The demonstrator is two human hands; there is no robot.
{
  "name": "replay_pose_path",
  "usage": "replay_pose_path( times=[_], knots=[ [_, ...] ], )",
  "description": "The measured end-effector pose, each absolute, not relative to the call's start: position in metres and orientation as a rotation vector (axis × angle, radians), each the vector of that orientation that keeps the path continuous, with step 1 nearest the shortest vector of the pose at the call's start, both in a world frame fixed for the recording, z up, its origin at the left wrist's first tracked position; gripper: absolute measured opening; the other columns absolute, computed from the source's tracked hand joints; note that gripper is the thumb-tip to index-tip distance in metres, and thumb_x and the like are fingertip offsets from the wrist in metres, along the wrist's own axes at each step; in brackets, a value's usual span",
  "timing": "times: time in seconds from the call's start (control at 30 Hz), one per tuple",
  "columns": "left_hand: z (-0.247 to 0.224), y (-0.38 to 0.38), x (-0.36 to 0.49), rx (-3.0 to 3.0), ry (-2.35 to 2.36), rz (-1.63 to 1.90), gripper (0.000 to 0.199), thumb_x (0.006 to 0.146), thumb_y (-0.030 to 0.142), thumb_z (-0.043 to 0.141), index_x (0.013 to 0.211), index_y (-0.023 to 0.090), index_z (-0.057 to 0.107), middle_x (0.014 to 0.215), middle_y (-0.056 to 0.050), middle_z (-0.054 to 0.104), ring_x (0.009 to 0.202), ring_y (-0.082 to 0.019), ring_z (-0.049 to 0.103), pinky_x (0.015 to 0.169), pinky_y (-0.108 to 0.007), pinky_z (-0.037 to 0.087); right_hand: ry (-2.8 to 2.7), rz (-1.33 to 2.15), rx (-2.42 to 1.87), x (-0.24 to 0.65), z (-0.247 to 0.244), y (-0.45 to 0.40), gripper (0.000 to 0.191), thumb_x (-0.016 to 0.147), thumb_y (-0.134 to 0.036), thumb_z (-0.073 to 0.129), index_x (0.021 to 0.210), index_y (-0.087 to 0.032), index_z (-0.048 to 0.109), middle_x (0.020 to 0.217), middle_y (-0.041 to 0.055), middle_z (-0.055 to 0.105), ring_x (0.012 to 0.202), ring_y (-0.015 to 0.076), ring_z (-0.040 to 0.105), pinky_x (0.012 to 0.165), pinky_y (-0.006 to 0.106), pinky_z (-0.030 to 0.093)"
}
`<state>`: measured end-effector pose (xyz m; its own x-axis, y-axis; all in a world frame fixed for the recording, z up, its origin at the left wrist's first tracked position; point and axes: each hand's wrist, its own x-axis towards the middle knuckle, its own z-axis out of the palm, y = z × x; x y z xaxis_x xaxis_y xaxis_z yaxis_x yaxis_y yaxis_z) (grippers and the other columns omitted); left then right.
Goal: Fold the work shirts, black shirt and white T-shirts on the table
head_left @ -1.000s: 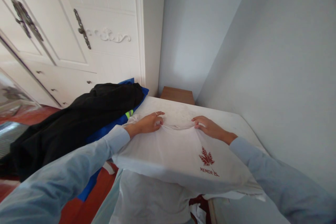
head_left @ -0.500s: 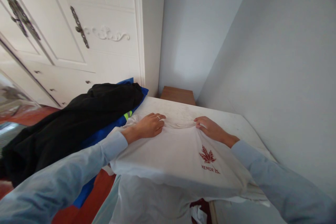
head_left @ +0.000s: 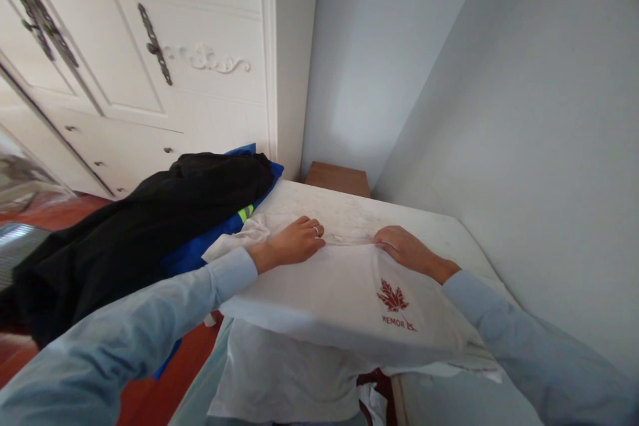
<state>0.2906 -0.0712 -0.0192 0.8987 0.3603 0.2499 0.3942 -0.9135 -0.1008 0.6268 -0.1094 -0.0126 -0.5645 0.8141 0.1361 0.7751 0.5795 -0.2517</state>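
Observation:
A white T-shirt point(head_left: 309, 296) with a red maple leaf print and lettering lies spread over a white tabletop point(head_left: 429, 223), its lower part hanging off the near edge. My left hand point(head_left: 299, 241) is closed on the shirt's far edge near the neckline, a ring on one finger. On the right, my right hand point(head_left: 405, 248) pinches the same edge, just above the leaf print. The cloth between both hands is fairly taut. One sleeve lies crumpled beyond my left forearm.
Left of the shirt, a black garment point(head_left: 150, 213) lies over a blue one point(head_left: 234, 226) with a yellow-green stripe. A white wardrobe point(head_left: 214, 100) stands behind. A brown wooden box-like piece point(head_left: 337, 178) sits past the table, and a grey wall point(head_left: 539, 146) borders the right.
My left hand has moved slightly right along the shirt's edge. The shirt's left side has shifted right and its crumpled sleeve shows more. My right hand has barely moved, its fingers closing more.

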Motion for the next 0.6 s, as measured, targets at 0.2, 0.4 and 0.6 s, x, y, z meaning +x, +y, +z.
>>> replay_pose_path(
  times=[0.2,0.4,0.6],
  knots=[
    [-0.009,-0.067,0.288,-3.136,-0.674,-0.647,0.026,0.101,0.019,0.045,0.105,0.020,0.071,0.114,-0.007,0.075,0.106,-0.020,0.067,0.094,-0.035,0.045,-2.524,0.148,-1.403,0.628,-0.014,-0.106,0.027,0.097,-0.025,0.043,0.090,-0.019,0.068,0.092,0.0109,0.071,0.091,0.0256,0.063,0.092,0.043,0.046],
    [0.001,-0.069,0.286,-3.179,-0.717,-0.612,0.024,0.101,0.024,0.044,0.104,0.020,0.068,0.096,-0.005,0.077,0.089,-0.020,0.068,0.092,-0.035,0.046,-2.600,0.118,-1.363,0.624,-0.012,-0.109,0.031,0.100,-0.036,0.047,0.087,-0.020,0.070,0.089,0.0087,0.072,0.095,0.0254,0.062,0.099,0.046,0.038],
    [0.010,-0.052,0.285,-3.167,-0.670,-0.382,0.023,0.098,0.031,0.047,0.098,0.020,0.067,0.089,-0.005,0.075,0.084,-0.020,0.067,0.090,-0.038,0.042,-2.639,0.071,-1.485,0.622,-0.013,-0.105,0.040,0.105,-0.041,0.040,0.099,-0.022,0.074,0.093,0.0091,0.073,0.103,0.0273,0.061,0.106,0.054,0.029]
  ],
)
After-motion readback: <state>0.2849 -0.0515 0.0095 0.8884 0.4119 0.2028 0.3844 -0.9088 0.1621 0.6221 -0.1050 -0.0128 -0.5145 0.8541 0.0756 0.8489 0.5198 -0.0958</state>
